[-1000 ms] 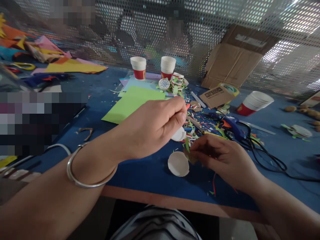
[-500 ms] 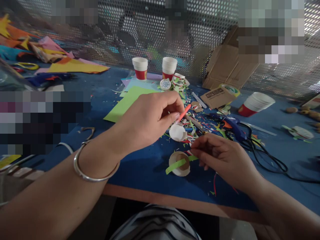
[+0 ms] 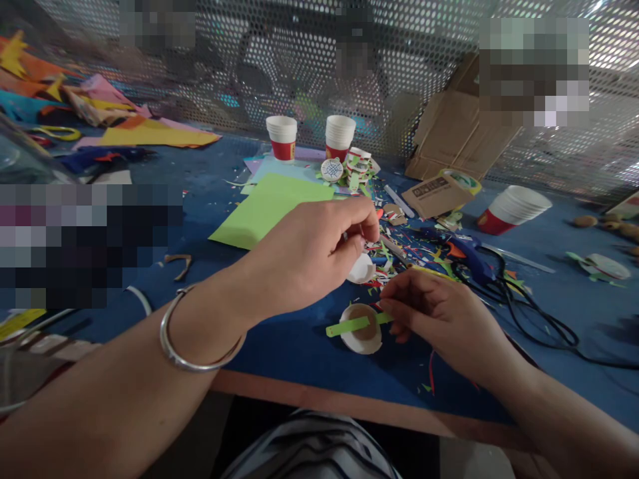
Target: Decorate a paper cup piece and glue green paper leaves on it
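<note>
My left hand (image 3: pixel 319 249), with a silver bangle at its wrist, hangs over the table with thumb and index finger curled close together. What they hold, if anything, is hidden. The orange end of a pen (image 3: pixel 380 213) peeks out beyond its fingers. Below them lies a white paper disc (image 3: pixel 362 269), partly covered. My right hand (image 3: pixel 424 306) is closed at the end of a light green paper strip (image 3: pixel 348 326). That strip crosses a round cut-off paper cup bottom (image 3: pixel 367 344) on the blue table.
Paper scraps (image 3: pixel 399 243) litter the middle. A blue glue gun (image 3: pixel 472 256) with a black cord lies right. Stacked cups (image 3: pixel 514 209) stand there, more (image 3: pixel 282 136) at the back. Green paper (image 3: pixel 269 206), cardboard (image 3: pixel 439 193) and a perforated metal screen (image 3: pixel 294 60) are beyond.
My left hand has moved a little right and down, covering most of the orange pen. The green strip has tilted closer to level. My right hand stays almost in place.
</note>
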